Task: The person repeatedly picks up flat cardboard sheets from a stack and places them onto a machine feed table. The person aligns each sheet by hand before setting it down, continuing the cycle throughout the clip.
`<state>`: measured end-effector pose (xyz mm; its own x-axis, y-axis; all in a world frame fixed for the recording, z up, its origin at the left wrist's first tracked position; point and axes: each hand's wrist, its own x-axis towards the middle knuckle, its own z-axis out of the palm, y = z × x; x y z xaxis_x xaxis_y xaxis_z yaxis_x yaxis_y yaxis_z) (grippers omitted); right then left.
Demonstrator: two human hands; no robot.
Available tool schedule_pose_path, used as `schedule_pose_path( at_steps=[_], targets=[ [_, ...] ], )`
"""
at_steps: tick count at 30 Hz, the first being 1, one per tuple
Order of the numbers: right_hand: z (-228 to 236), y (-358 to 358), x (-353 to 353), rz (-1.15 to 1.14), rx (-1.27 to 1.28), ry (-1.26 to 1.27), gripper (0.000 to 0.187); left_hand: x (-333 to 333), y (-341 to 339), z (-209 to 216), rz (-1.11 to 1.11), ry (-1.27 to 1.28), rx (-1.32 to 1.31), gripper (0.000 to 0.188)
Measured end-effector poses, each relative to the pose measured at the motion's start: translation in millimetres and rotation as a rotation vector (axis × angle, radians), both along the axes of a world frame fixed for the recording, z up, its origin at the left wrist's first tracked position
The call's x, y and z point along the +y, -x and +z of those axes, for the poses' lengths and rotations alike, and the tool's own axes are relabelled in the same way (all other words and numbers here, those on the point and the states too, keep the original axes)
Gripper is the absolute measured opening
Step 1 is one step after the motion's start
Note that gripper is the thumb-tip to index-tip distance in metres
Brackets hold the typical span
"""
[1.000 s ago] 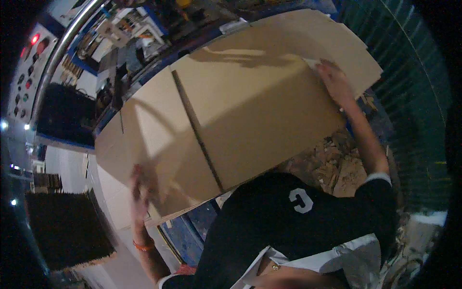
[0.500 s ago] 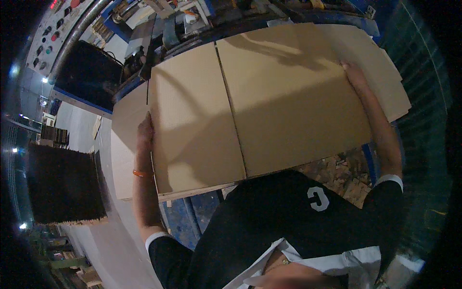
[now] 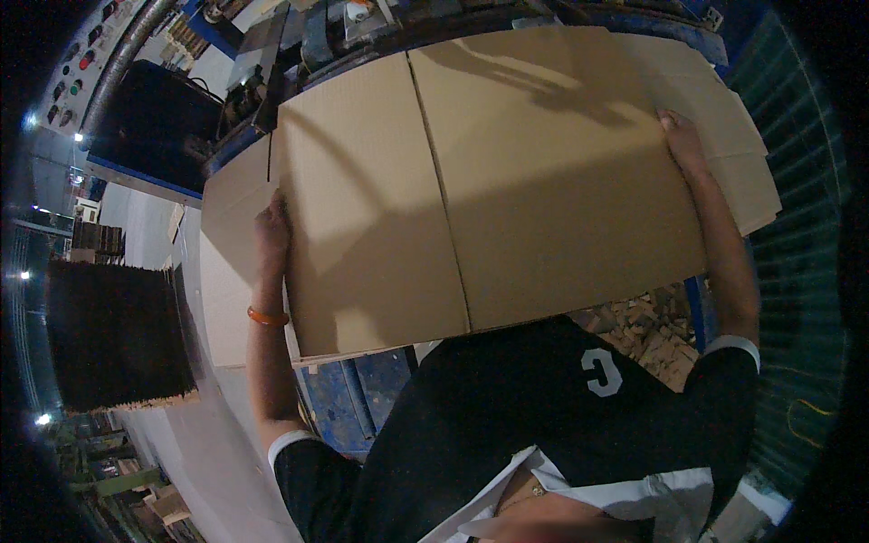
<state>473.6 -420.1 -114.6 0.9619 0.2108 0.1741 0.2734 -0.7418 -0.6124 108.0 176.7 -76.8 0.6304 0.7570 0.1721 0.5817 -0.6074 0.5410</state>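
Note:
A wide brown cardboard sheet (image 3: 543, 199) with a dark crease line across it lies in front of my body. My left hand (image 3: 273, 228) is closed on its left edge, fingers partly hidden. At the far right edge my right hand (image 3: 683, 140) grips the same sheet, thumb lying along the top. More cardboard sheets (image 3: 226, 262) stick out below it on the left, and further cardboard (image 3: 738, 158) shows beyond my right hand. An orange band (image 3: 268, 317) circles my left wrist.
A machine with dark metal parts (image 3: 317, 45) borders the far edge. At the upper left stands a control panel (image 3: 77, 77) with buttons. Cardboard scraps (image 3: 647, 330) lie below at the right. A dark stack (image 3: 113, 335) stands on the left floor; green ribbed sheeting (image 3: 797, 271) lines the right.
The cardboard sheet and both hands have shifted slightly away from me. My right hand also sits a little further right. The view itself has moved slightly.

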Motion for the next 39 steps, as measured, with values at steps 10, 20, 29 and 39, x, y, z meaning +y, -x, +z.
schedule_pose_path(
  at_steps=[10, 20, 29, 39],
  targets=[
    [-24.6, -30.3, -24.1, -0.066, -0.068, 0.388, 0.054, -21.7, -1.7, 11.7, -0.057, 0.222, -0.019, 0.051],
    [-8.7, -36.3, -31.4, 0.039, 0.047, 0.202, 0.060, -33.1, -2.1, 21.7, -0.006, 0.180, -0.023, 0.048],
    [18.4, -2.8, -1.3, -0.050, 0.075, 0.193, 0.055, -9.0, -7.2, 7.7, -0.147, 0.059, 0.123, 0.053],
    [88.8, 174.3, 48.5, 0.310, 0.074, 0.598, 0.061, -170.0, 82.7, 59.1, -0.818, -0.288, 0.440, 0.101]
  ],
)
